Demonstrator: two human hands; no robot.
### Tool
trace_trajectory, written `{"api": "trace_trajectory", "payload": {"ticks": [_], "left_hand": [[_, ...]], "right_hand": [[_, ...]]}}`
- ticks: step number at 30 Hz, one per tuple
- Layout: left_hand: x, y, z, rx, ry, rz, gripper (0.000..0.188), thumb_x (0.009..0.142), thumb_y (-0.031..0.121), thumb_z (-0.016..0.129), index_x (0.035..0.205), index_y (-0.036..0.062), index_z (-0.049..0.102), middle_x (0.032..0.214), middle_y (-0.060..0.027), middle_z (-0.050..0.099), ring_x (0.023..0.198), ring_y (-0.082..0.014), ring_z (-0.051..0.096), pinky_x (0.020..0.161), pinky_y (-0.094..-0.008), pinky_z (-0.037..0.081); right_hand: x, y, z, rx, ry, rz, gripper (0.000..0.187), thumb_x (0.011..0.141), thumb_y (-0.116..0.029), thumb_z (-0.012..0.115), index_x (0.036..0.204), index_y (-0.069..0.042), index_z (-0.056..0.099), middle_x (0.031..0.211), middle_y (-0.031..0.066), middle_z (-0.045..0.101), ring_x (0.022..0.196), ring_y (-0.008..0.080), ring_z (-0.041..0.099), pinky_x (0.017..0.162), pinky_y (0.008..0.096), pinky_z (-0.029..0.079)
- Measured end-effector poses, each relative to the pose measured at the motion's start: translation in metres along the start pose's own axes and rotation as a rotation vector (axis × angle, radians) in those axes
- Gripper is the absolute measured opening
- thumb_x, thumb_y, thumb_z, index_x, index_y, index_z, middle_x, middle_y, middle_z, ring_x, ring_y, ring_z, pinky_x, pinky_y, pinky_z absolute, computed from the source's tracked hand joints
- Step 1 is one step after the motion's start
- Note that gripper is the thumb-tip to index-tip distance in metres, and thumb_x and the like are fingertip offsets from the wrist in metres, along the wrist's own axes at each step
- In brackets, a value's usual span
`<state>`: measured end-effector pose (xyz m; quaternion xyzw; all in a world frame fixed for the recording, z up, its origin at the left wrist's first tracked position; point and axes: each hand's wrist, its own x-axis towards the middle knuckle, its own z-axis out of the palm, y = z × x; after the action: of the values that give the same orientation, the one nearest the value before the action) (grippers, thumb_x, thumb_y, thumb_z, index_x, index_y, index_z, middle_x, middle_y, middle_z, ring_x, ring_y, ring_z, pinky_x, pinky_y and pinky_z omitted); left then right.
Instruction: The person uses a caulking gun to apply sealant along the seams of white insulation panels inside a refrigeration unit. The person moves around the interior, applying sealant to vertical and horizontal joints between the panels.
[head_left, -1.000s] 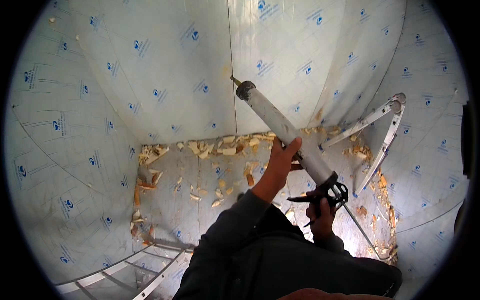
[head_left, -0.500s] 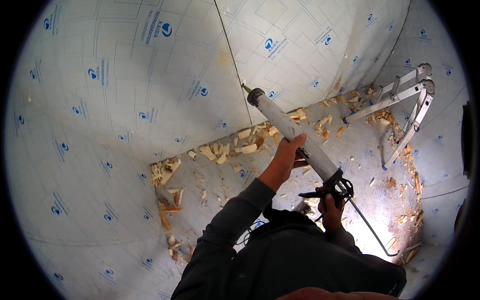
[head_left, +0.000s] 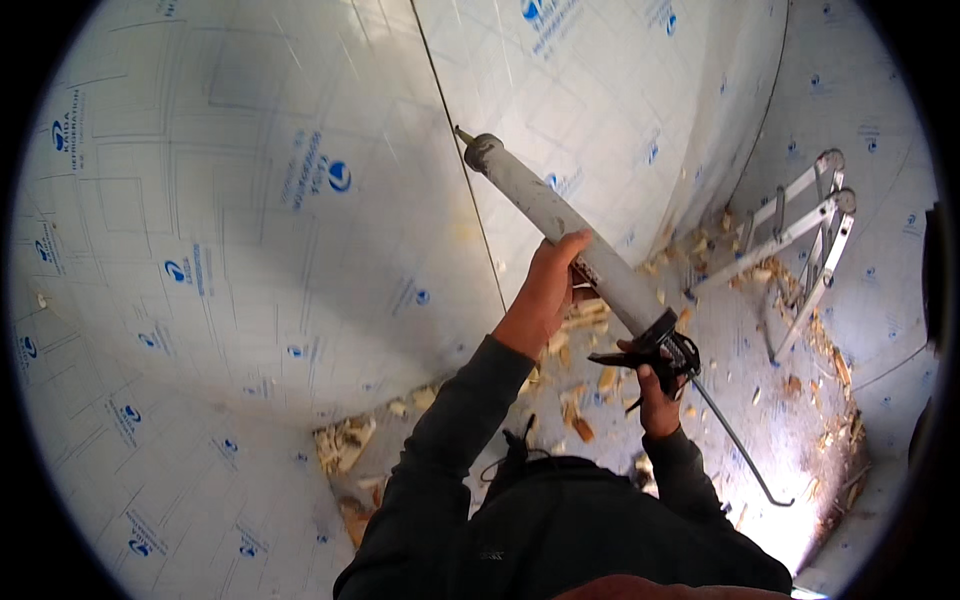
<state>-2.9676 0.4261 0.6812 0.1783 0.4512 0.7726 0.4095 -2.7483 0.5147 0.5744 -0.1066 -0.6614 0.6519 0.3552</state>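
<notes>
A long grey caulking gun [head_left: 535, 205] slants up and to the left in front of me. Its narrow nozzle [head_left: 463, 135] is at the dark vertical seam [head_left: 462, 165] between two wall panels; whether it touches, I cannot tell. My left hand [head_left: 550, 285] wraps round the middle of the barrel from below. At the rear end, my right hand [head_left: 659, 400] grips the black handle and trigger, its fingers partly hidden behind them. The hooked plunger rod [head_left: 740, 445] sticks out behind, down to the right.
White panels with blue printed film [head_left: 230, 250] form the walls. A folding aluminium ladder [head_left: 790, 240] stands at the right by the wall. Broken yellowish foam pieces [head_left: 345, 440] lie along the floor edges and the wall's foot. Bright light falls on the floor at lower right.
The caulking gun and both hands have shifted up the wall seam, the nozzle now higher along it. My view has tilted upward, showing more wall. Both hands keep their grip.
</notes>
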Motion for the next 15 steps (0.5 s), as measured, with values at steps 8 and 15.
{"api": "trace_trajectory", "payload": {"ticks": [8, 15], "left_hand": [[0.004, 0.140, 0.024, 0.100, -0.265, 0.212, 0.039, 0.104, 0.039, 0.057, 0.126, 0.0073, 0.056, 0.122, -0.0163, 0.068, 0.113, -0.0257, 0.067, 0.092, -0.0437, 0.057], [0.012, 0.209, 0.037, 0.241, -0.313, 0.390, 0.045, 0.102, 0.047, 0.057, 0.122, 0.0068, 0.059, 0.115, -0.0130, 0.070, 0.108, -0.0227, 0.068, 0.087, -0.0404, 0.056]], "right_hand": [[0.063, -0.095, 0.086, 0.120, 0.031, -0.288, 0.051, 0.104, -0.040, 0.060, 0.133, 0.002, 0.057, 0.121, 0.0187, 0.072, 0.113, 0.0288, 0.069, 0.104, 0.0446, 0.049], [0.114, -0.118, 0.119, 0.158, 0.040, -0.502, 0.042, 0.105, -0.027, 0.060, 0.134, 0.004, 0.059, 0.122, 0.0179, 0.071, 0.113, 0.0268, 0.068, 0.101, 0.0432, 0.051]]}}
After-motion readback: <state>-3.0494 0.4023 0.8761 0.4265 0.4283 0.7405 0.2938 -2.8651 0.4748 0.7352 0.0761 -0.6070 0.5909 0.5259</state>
